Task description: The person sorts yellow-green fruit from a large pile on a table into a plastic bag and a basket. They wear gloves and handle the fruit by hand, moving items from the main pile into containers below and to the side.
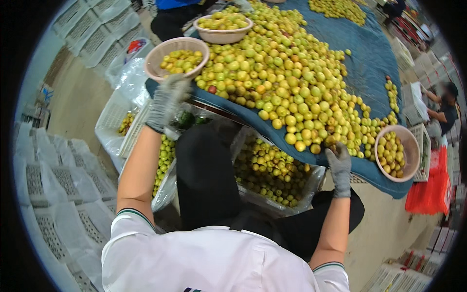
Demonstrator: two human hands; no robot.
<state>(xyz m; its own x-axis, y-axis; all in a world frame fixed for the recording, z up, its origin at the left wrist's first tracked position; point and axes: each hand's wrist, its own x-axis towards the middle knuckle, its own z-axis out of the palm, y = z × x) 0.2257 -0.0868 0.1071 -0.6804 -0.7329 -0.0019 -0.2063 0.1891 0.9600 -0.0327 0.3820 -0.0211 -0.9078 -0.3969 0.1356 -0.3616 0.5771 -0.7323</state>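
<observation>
My left hand (169,98), in a grey knit glove and blurred, is at the near rim of a pink plastic basket (151,67) partly filled with yellow-green fruit; whether it holds anything is unclear. In its grey glove, my right hand (338,158) has its fingers around a dark brownish fruit (331,141) at the table's near edge. A large heap of round yellow-green fruit (292,84) lies on the blue cloth (368,54) between and beyond my hands. Another pink basket (412,153) with fruit stands at the right edge.
Below the table edge is a plastic-lined crate (317,179) of fruit between my legs. Lined crates (109,113) stand at my left, with stacked crates (54,186) beyond. A third basket (222,35) stands near a person (171,18) across the table. Another person (447,113) sits at far right.
</observation>
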